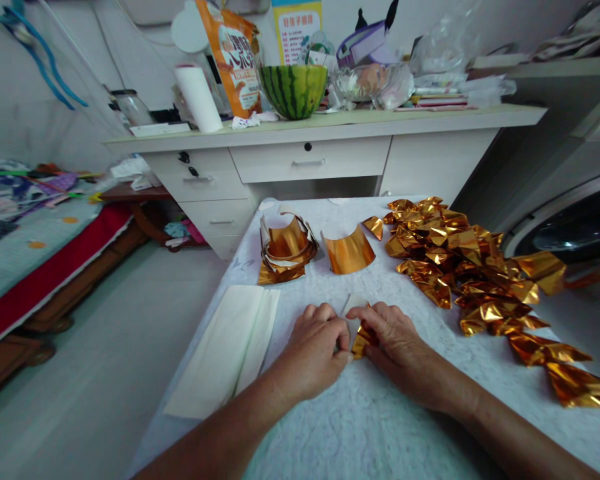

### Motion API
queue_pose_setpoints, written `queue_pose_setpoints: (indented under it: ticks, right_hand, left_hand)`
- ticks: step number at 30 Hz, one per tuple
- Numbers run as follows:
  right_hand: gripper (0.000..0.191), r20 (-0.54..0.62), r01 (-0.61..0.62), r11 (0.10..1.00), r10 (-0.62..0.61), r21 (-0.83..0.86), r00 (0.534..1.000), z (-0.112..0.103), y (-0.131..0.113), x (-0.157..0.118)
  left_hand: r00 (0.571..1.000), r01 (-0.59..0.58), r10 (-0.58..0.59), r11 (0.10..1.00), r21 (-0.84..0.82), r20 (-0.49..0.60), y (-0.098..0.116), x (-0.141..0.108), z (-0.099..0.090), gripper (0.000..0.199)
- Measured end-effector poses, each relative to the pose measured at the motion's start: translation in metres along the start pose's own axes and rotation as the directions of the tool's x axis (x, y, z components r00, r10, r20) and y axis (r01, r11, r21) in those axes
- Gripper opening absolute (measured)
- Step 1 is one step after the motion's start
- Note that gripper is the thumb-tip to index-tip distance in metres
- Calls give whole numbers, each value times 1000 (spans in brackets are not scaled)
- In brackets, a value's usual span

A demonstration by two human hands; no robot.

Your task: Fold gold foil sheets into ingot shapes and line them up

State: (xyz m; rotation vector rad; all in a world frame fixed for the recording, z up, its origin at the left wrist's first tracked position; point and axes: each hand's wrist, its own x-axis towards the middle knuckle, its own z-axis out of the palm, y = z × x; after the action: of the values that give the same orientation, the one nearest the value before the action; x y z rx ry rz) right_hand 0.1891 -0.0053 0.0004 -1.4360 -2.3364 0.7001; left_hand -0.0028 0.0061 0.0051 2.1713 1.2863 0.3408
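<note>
Both hands meet over a small gold foil piece (363, 339) with a pale backing, on the cloth-covered table (380, 427). My left hand (320, 347) has curled fingers pressed on its left edge. My right hand (397, 343) grips its right side between thumb and fingers. Beyond them lies a single curved gold sheet (350, 252), and to its left a curled stack of gold and white sheets (286, 247). Folded gold foil pieces (445, 253) are heaped along the right side. Pale paper sheets (225, 347) lie to the left of my left hand.
A white desk (310, 160) stands behind the table, holding a watermelon half (294, 90), a paper roll (199, 99), an orange packet (235, 60) and plastic bags. At left is a bed (40, 247); at right, a front-loading washing machine (570, 200).
</note>
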Motion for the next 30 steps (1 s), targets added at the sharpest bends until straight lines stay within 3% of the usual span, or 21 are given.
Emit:
queue_pose_setpoints:
  ticks: [9, 12, 15, 17, 20, 25, 30]
  right_hand:
    - [64, -45, 63, 998, -62, 15, 997, 0, 7, -3]
    - [62, -68, 84, 988, -75, 129, 995, -2, 7, -5]
    - [45, -131, 52, 943, -9, 328, 991, -6, 9, -6]
    - [27, -225, 13, 938, 70, 346, 972, -8, 14, -4]
    - [10, -358, -60, 991, 99, 119, 928, -7, 24, 3]
    - [14, -340, -179, 962, 101, -207, 935, 2, 33, 11]
    - [16, -341, -211, 927, 99, -311, 935, 6, 26, 11]
  left_hand:
    - [1000, -6, 5, 1000, -13, -16, 1, -2, 0, 9]
    - [1000, -7, 7, 1000, -18, -18, 1, -1, 0, 9]
    - [1000, -8, 8, 1000, -22, -11, 1, 0, -1, 9]
    - [1000, -3, 3, 1000, -21, -6, 2, 0, -2, 8]
    - [1000, 6, -6, 1000, -18, -9, 3, 0, -2, 7]
    - [999, -17, 17, 1000, -2, -40, 3, -1, 1, 8]
    - [999, 11, -11, 1000, 4, -49, 7, 1, 1, 6]
